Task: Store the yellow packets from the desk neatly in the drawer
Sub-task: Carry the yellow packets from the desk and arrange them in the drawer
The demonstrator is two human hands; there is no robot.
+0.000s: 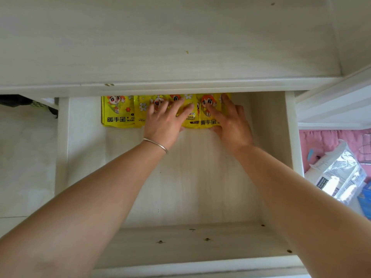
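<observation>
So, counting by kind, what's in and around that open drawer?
Yellow packets: at least 5, overlapping, some hidden under the hands
Hands: 2, left hand and right hand
Bracelet: 1
Drawer: 1
Total: at least 9

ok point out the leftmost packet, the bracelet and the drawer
leftmost packet (117,111): head view, middle of its yellow front
bracelet (155,144): head view, band across the left wrist
drawer (290,137): head view, right side wall
</observation>
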